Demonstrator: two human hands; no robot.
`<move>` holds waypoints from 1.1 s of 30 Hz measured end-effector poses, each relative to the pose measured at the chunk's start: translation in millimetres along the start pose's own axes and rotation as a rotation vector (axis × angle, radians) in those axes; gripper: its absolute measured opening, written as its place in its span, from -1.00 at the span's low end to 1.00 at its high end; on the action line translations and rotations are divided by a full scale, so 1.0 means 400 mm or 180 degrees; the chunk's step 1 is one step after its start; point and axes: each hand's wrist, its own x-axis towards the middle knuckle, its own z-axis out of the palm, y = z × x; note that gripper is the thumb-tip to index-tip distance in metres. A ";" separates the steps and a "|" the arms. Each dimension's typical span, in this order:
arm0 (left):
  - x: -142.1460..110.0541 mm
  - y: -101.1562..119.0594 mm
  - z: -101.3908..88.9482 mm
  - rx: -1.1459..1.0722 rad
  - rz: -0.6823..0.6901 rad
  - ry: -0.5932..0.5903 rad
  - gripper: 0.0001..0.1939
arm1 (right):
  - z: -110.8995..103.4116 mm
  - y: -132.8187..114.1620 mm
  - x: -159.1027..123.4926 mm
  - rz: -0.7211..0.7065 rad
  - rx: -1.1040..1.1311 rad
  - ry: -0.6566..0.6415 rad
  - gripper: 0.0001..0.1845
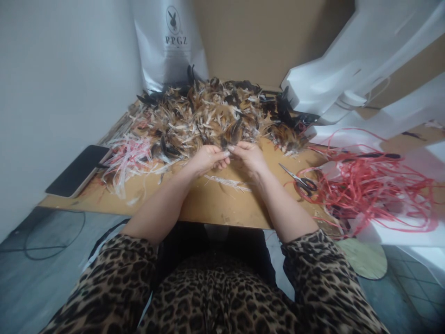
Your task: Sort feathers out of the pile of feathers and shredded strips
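Note:
My left hand (209,157) and my right hand (248,157) meet over the front half of the table, thumbs and fingertips pinched close together. Between them they grip a brown and dark feather (233,132), its tip pointing away from me; whether it is one feather or a small bunch I cannot tell. Just beyond my fingers spreads a large heap of brown, black and whitish feathers (208,106). Below my hands a few white quills or strands (227,182) lie on the wooden table (222,208).
A phone (78,170) lies at the left edge beside pink and white strips (128,155). Scissors (302,182) rest right of my hands, by a tangle of red plastic strips (375,190). A white printed bag (174,46) stands behind; white sheeting (347,74) rises at right.

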 end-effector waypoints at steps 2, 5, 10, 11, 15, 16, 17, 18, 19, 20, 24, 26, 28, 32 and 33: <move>-0.002 0.005 0.006 -0.0119 -0.0081 0.0031 -0.75 | 0.002 0.005 0.001 0.0065 0.0144 -0.0064 -0.59; -0.003 0.009 0.011 -0.0250 -0.0155 0.0080 -0.78 | 0.004 0.015 0.003 0.0141 0.0319 -0.0145 -0.58; 0.002 -0.003 -0.001 -0.0010 -0.0048 0.0019 -0.79 | 0.001 0.036 0.013 -0.0048 0.0273 0.0002 -0.61; 0.004 -0.005 -0.003 0.0075 -0.0008 0.0033 -0.78 | 0.001 0.039 0.015 -0.0097 0.0222 0.0058 -0.60; 0.004 -0.009 -0.002 0.0381 0.0127 0.0167 -0.75 | 0.007 0.045 0.017 -0.0198 0.0039 0.0212 -0.57; 0.003 -0.007 0.000 0.0430 0.0150 0.0183 -0.73 | 0.009 0.044 0.016 -0.0223 0.0017 0.0238 -0.57; 0.002 -0.006 0.002 0.0466 0.0166 0.0182 -0.72 | 0.011 0.042 0.014 -0.0244 0.0002 0.0253 -0.58; 0.002 -0.004 0.003 0.0481 0.0180 0.0178 -0.71 | 0.012 0.039 0.012 -0.0260 -0.0010 0.0260 -0.58; 0.001 -0.001 0.003 0.0480 0.0193 0.0182 -0.70 | 0.012 0.035 0.011 -0.0267 -0.0027 0.0253 -0.60; 0.001 0.001 0.002 0.0467 0.0206 0.0191 -0.70 | 0.011 0.030 0.009 -0.0270 -0.0056 0.0241 -0.62; 0.004 0.011 -0.013 0.0209 0.0282 0.0500 -0.74 | -0.012 0.006 0.001 -0.0259 -0.0613 0.0127 -0.68; 0.008 0.015 -0.023 0.0039 0.0290 0.0627 -0.76 | -0.025 -0.004 -0.004 -0.0182 -0.1186 -0.0196 -0.73; 0.010 0.017 -0.032 -0.0067 0.0298 0.0688 -0.77 | -0.031 -0.008 -0.012 -0.0110 -0.1686 -0.0716 -0.77; 0.012 0.019 -0.040 -0.0184 0.0306 0.0678 -0.79 | -0.011 0.006 -0.031 -0.0142 -0.2282 -0.1359 -0.86; 0.012 0.020 -0.040 -0.0206 0.0303 0.0672 -0.79 | -0.002 0.014 -0.034 -0.0160 -0.2417 -0.1369 -0.87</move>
